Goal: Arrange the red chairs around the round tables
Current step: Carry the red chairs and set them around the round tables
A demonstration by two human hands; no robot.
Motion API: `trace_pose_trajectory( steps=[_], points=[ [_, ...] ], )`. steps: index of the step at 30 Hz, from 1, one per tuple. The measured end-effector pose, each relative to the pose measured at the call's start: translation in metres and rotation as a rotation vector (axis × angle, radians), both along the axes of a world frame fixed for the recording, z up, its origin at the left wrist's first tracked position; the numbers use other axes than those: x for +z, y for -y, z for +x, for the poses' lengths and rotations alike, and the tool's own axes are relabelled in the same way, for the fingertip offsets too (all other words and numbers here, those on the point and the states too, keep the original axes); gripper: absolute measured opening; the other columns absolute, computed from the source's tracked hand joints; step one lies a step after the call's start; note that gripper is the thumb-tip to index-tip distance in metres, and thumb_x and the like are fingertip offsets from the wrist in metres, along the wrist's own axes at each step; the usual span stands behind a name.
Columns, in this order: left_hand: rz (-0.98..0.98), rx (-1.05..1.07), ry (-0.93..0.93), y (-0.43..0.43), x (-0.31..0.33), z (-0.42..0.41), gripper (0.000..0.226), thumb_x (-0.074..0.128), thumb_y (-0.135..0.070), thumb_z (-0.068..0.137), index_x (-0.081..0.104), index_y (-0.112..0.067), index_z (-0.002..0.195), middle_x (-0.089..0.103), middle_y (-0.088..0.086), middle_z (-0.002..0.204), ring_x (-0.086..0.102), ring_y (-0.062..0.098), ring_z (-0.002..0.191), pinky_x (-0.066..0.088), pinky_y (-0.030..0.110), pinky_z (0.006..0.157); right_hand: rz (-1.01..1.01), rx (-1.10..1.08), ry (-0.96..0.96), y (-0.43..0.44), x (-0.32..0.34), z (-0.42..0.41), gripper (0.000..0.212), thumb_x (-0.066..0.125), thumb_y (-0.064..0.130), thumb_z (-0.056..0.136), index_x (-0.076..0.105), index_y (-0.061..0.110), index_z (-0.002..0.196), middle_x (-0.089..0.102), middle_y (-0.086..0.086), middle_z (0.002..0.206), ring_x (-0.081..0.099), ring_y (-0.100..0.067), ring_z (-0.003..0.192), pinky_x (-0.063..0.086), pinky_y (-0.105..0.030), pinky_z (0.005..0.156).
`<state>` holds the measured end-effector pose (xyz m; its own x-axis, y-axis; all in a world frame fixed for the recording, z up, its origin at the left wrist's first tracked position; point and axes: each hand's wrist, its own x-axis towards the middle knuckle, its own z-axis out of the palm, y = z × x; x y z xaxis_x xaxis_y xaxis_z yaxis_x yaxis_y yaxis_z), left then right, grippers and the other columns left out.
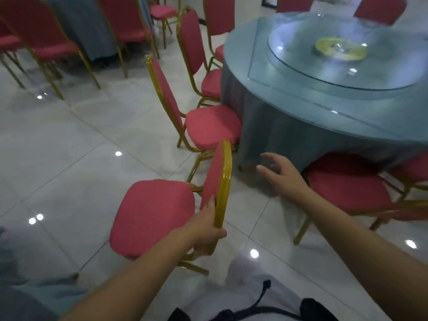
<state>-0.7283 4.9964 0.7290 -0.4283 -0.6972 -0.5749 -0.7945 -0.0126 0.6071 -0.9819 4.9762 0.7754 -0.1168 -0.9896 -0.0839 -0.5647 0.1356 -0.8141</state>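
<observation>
A red chair (pixel 152 214) with a gold frame stands in front of me, its seat turned away from the round table (pixel 301 126). My left hand (pixel 206 225) grips the gold edge of its backrest low down. My right hand (pixel 280 174) hangs in the air with spread fingers, between that chair and the table's blue-grey skirt, holding nothing. Two red chairs (pixel 208 126) (pixel 196 54) stand tucked at the table's left side. Another red chair (pixel 347 181) sits at the near edge, partly under the cloth.
A glass turntable (pixel 335 72) lies on the table top. More red chairs (pixel 46 45) and a second draped table (pixel 85 26) stand at the back left. Glossy white tile floor (pixel 69 147) spreads to the left. Another chair's gold frame (pixel 405 205) juts in at right.
</observation>
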Motion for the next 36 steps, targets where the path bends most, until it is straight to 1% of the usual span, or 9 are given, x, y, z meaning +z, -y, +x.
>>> trace_pose_trajectory(
  steps=[2, 5, 7, 10, 12, 15, 21, 31, 36],
  points=[
    [0.022, -0.128, 0.01, -0.021, 0.007, -0.001, 0.116, 0.076, -0.032, 0.078, -0.012, -0.044, 0.152, 0.035, 0.001, 0.152, 0.051, 0.026, 0.125, 0.049, 0.044, 0.101, -0.012, 0.014, -0.13, -0.016, -0.006, -0.015, 0.064, 0.055, 0.065, 0.083, 0.052, 0.032, 0.138, 0.041, -0.003, 0.149, 0.037, -0.019, 0.138, 0.032, -0.037, 0.111],
    [0.082, -0.309, 0.077, -0.037, 0.014, 0.001, 0.111, 0.073, -0.021, 0.081, -0.008, -0.057, 0.147, 0.053, -0.007, 0.114, 0.059, 0.016, 0.09, 0.055, 0.029, 0.074, 0.129, 0.06, -0.464, -0.039, -0.024, -0.039, 0.054, 0.047, 0.069, 0.087, 0.052, 0.044, 0.135, 0.027, 0.003, 0.161, 0.012, -0.024, 0.151, 0.015, -0.055, 0.119],
    [0.145, -0.4, 0.138, -0.043, 0.018, 0.0, 0.107, 0.071, -0.016, 0.081, -0.002, -0.061, 0.145, 0.05, -0.013, 0.097, 0.058, 0.013, 0.076, 0.051, 0.023, 0.059, 0.274, 0.127, -0.56, -0.061, -0.033, -0.054, 0.042, 0.037, 0.068, 0.092, 0.064, 0.045, 0.115, 0.043, 0.008, 0.151, 0.014, -0.023, 0.15, 0.006, -0.058, 0.117],
    [0.137, -0.513, 0.221, -0.049, 0.027, -0.007, 0.1, 0.066, -0.012, 0.082, 0.006, -0.067, 0.14, 0.043, -0.019, 0.1, 0.048, 0.007, 0.082, 0.041, 0.022, 0.067, 0.302, 0.182, -0.372, -0.11, -0.034, -0.07, 0.046, 0.029, 0.07, 0.091, 0.06, 0.039, 0.076, 0.065, 0.019, 0.087, 0.056, 0.002, 0.106, 0.023, -0.054, 0.111],
    [0.139, -0.551, 0.255, -0.051, 0.03, -0.012, 0.097, 0.06, -0.007, 0.083, 0.011, -0.067, 0.141, 0.047, -0.017, 0.116, 0.048, 0.007, 0.096, 0.041, 0.025, 0.078, 0.233, 0.186, -0.253, -0.149, -0.036, -0.077, 0.042, 0.034, 0.076, 0.087, 0.053, 0.04, 0.074, 0.057, 0.016, 0.069, 0.054, 0.005, 0.074, 0.039, -0.034, 0.083],
    [0.096, -0.491, 0.272, -0.052, 0.024, -0.015, 0.086, 0.052, 0.0, 0.083, 0.031, -0.061, 0.14, 0.049, -0.014, 0.136, 0.048, 0.01, 0.115, 0.043, 0.031, 0.096, 0.179, 0.24, -0.231, -0.198, -0.048, -0.085, 0.036, 0.053, 0.078, 0.078, 0.05, 0.044, 0.087, 0.051, 0.023, 0.082, 0.049, 0.005, 0.08, 0.032, -0.023, 0.071],
    [-0.275, -0.157, 0.201, -0.045, 0.007, -0.027, 0.067, 0.047, 0.012, 0.08, 0.065, -0.038, 0.12, 0.064, -0.016, 0.113, 0.058, 0.013, 0.107, 0.052, 0.034, 0.089, 0.061, 0.139, -0.345, -0.196, -0.076, -0.08, 0.02, 0.069, 0.035, 0.081, 0.07, 0.034, 0.101, 0.037, 0.018, 0.088, 0.04, -0.011, 0.082, 0.034, -0.027, 0.065],
    [-0.409, -0.038, 0.223, 0.07, -0.007, -0.042, 0.058, 0.048, 0.012, 0.084, 0.071, -0.035, 0.108, 0.063, -0.009, 0.107, 0.054, 0.013, 0.098, 0.049, 0.031, 0.083, 0.203, -0.002, -0.375, -0.112, -0.074, -0.056, 0.03, 0.064, 0.033, 0.086, 0.067, 0.038, 0.115, 0.057, 0.007, 0.104, 0.06, -0.019, 0.092, 0.043, -0.029, 0.073],
    [-0.409, -0.105, 0.148, 0.147, -0.019, -0.06, 0.05, 0.05, 0.002, 0.089, 0.072, -0.039, 0.105, 0.063, -0.012, 0.098, 0.059, 0.015, 0.096, 0.051, 0.031, 0.082, 0.314, -0.162, -0.351, -0.062, -0.072, -0.06, 0.016, 0.064, 0.028, 0.085, 0.067, 0.039, 0.095, 0.063, 0.011, 0.093, 0.062, -0.017, 0.084, 0.042, -0.03, 0.064]
  ],
)
